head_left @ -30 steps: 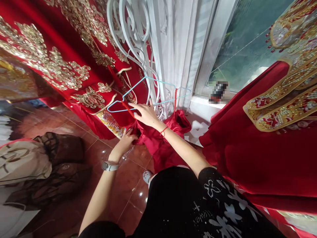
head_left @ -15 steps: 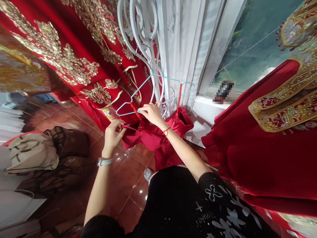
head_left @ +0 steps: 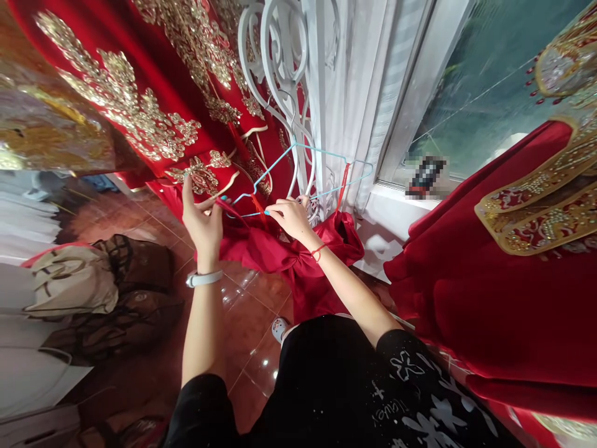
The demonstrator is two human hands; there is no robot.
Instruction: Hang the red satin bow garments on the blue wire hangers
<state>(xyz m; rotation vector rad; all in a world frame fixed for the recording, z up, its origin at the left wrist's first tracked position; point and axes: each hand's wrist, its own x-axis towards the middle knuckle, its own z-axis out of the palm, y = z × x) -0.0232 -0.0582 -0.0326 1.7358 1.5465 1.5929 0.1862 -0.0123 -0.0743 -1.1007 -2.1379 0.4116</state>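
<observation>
A light blue wire hanger hangs from a white wrought-iron scroll rack. Below it droops a plain red satin garment, with one thin red strap looped over the hanger's right arm. My left hand is raised beside the hanger's left end and pinches the garment's other thin red strap. At the hanger's lower bar, just right of that strap, my right hand pinches the bar and the red fabric there.
Red robes with gold embroidery hang at the left, another red robe at the right. A white curtain and a window are behind. Brown and beige bags lie on the tiled floor.
My left hand rose from the low fabric, lifting the thin red strap up to the hanger's left end. My right hand stayed at the hanger's lower bar.
</observation>
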